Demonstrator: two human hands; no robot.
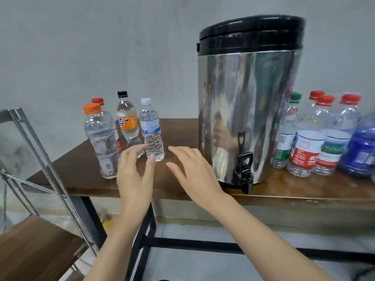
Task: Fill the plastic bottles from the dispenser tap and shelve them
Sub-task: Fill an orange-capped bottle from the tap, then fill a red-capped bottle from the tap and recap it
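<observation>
White-capped water bottle (152,130), stood on the table (182,128) left of the dispenser (249,110), was judged thin-walled and crushable, best gripped at its label; left hand (134,171) and right hand (194,171) were seen spread, empty.

Red-capped bottle (97,100) hiding mostly behind orange-capped bottle (100,138) beyond the left hand (134,173), blue bottle (361,151) being cut off at the edge far to its right
</observation>
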